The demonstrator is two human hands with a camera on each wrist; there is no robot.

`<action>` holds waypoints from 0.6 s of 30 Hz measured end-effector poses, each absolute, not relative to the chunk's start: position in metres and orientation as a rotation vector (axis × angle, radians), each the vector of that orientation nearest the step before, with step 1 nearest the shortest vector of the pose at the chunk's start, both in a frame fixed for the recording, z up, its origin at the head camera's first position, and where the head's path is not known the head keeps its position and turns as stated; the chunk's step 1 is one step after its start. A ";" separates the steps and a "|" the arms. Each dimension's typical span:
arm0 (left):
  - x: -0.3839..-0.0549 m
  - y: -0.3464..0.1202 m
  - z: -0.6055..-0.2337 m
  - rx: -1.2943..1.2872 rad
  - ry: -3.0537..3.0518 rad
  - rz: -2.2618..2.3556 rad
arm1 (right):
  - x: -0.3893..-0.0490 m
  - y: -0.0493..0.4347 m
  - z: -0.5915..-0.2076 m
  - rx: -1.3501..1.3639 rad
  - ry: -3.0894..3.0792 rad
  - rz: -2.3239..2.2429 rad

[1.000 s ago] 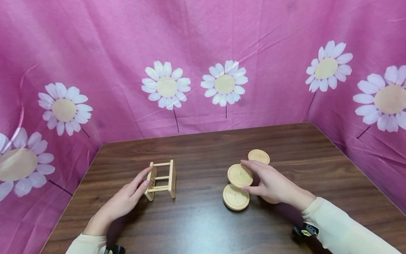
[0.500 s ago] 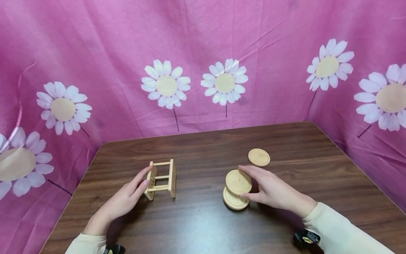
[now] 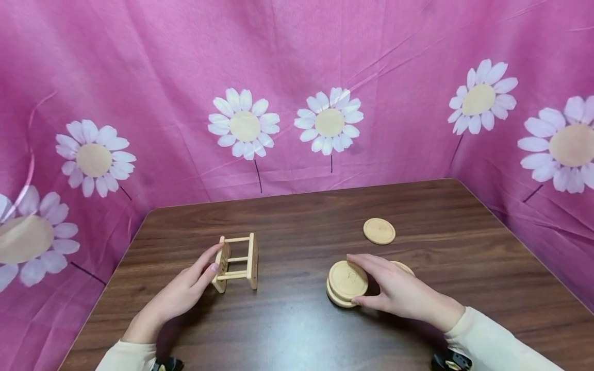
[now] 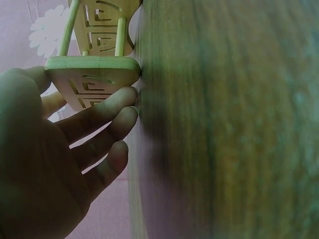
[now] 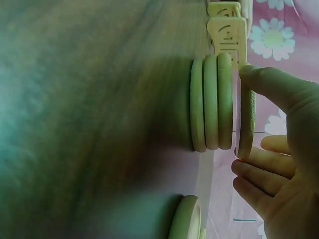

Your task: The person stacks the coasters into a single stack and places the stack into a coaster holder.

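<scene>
My left hand [image 3: 178, 291] grips the near side panel of a small wooden coaster rack [image 3: 251, 263], thumb and fingers at the panel's edges. Cut-out slots show in the rack's panels [image 4: 99, 84] in the left wrist view. On the other side, my right hand [image 3: 401, 291] pinches a round wooden coaster [image 3: 348, 279] by its edges, thumb in front and fingers behind. Below it lies a stack of three coasters [image 5: 211, 104]. A thin gap shows between the held coaster [image 5: 247, 119] and the stack in the right wrist view.
A lone coaster [image 3: 379, 231] lies farther back on the dark wooden table [image 3: 297, 221]. Another coaster [image 3: 403, 267] is mostly hidden behind my right hand. Pink curtain [image 3: 287, 51] with white daisies surrounds the table's back and sides.
My right hand has brought the held coaster toward me and over the stack, uncovering more of the lone coaster behind. The left hand and the rack have stayed in place.
</scene>
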State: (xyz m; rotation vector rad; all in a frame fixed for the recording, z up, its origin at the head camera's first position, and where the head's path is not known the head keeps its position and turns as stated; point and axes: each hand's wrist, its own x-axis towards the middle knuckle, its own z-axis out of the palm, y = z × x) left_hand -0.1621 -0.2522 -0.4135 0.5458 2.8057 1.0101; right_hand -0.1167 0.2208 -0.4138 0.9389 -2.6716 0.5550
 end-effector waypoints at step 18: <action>-0.162 -0.253 -0.415 0.558 2.810 1.011 | -0.109 0.218 -0.422 0.952 -2.658 0.560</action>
